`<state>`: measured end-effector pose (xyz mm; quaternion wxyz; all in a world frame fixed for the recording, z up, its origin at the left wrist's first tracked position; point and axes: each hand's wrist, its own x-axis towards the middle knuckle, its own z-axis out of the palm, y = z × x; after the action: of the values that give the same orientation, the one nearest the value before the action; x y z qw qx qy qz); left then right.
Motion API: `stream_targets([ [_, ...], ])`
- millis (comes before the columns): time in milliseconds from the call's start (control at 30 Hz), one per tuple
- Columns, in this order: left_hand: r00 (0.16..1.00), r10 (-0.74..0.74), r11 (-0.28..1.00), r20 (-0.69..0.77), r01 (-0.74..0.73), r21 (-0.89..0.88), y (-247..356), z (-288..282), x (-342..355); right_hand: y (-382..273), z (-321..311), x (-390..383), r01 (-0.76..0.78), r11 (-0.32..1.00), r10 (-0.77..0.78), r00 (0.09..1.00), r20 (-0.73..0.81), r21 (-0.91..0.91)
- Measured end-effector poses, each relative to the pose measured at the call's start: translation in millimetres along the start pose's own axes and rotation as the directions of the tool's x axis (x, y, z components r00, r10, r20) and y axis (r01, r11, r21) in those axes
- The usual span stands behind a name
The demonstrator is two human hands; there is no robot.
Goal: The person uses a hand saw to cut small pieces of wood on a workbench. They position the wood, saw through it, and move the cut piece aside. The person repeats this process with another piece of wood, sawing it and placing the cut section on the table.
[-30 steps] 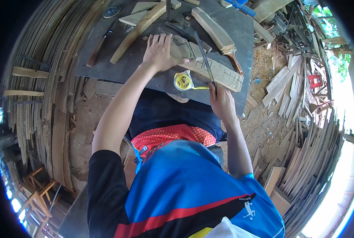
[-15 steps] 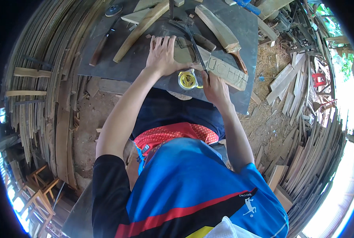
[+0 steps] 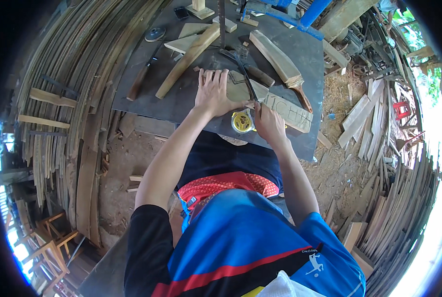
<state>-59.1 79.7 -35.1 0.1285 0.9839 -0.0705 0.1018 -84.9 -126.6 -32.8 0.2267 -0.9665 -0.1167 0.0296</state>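
Observation:
A light wooden board [image 3: 291, 115] with letters marked on it lies slantwise along the table's near side. My left hand [image 3: 213, 94] rests flat on the board's left part, fingers extended and thumb stretched toward a long, thin dark tool [image 3: 245, 74]. This tool lies across the board, pointing away from me. Its near end is in the closed fingers of my right hand [image 3: 269, 121], next to the lettering. Between my hands, at the near side of the board, sits a yellow tape measure [image 3: 241, 122]. Just beyond the board is a wooden tool handle [image 3: 261, 75].
On the dark table [image 3: 181, 106] lie a curved wooden piece [image 3: 188, 62], a wooden-handled tool [image 3: 140, 81], a round disc [image 3: 155, 34] and a thick wooden piece [image 3: 276, 57]. An upright saw blade [image 3: 221, 24] and blue clamp frame [image 3: 285, 17] stand beyond. Stacked planks [image 3: 57, 114] flank the left.
The view has shifted, so the table and my hands sit slightly lower and further right in the picture. Both hands keep nearly the same places on the board and tool.

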Motion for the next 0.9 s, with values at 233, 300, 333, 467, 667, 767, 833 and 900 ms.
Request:
stream_targets([
  [233,1.0,-0.011,1.0,-0.015,0.011,0.028,2.7,-0.6,0.3,6.3,0.1,-17.4,-0.024,1.0,0.024,0.999,0.04,-0.014],
  [300,1.0,-0.019,1.0,0.004,0.019,0.014,4.6,-0.6,-1.4,11.9,2.6,-28.7,-0.023,1.0,0.024,0.999,0.029,-0.016],
  [333,1.0,-0.025,1.0,0.008,0.025,0.007,4.8,-3.1,-0.4,13.6,2.7,-32.7,-0.017,1.0,0.017,1.0,0.019,-0.016],
  [467,0.996,-0.073,0.996,0.048,0.071,0.049,9.3,-8.9,1.3,26.9,2.7,-66.8,-0.085,0.994,0.088,0.995,0.037,-0.064],
  [667,0.997,0.012,0.999,0.074,-0.009,-0.039,0.5,-9.3,4.4,23.5,-2.9,-66.4,-0.042,0.997,0.047,0.996,0.074,-0.06],
  [767,0.997,0.017,0.999,0.08,-0.014,-0.042,-0.6,-8.0,5.2,17.2,-3.9,-44.9,-0.018,1.0,0.017,0.998,0.062,0.001],
  [833,0.996,0.015,0.999,0.093,-0.011,-0.04,-1.0,-6.9,4.9,11.7,-2.7,-29.3,0.025,0.999,-0.026,1.0,0.014,0.032],
  [900,0.995,-0.008,0.999,0.097,0.013,-0.052,0.5,-6.4,4.9,2.1,-11.2,-16.5,-0.044,0.999,0.042,0.993,0.111,0.011],
])
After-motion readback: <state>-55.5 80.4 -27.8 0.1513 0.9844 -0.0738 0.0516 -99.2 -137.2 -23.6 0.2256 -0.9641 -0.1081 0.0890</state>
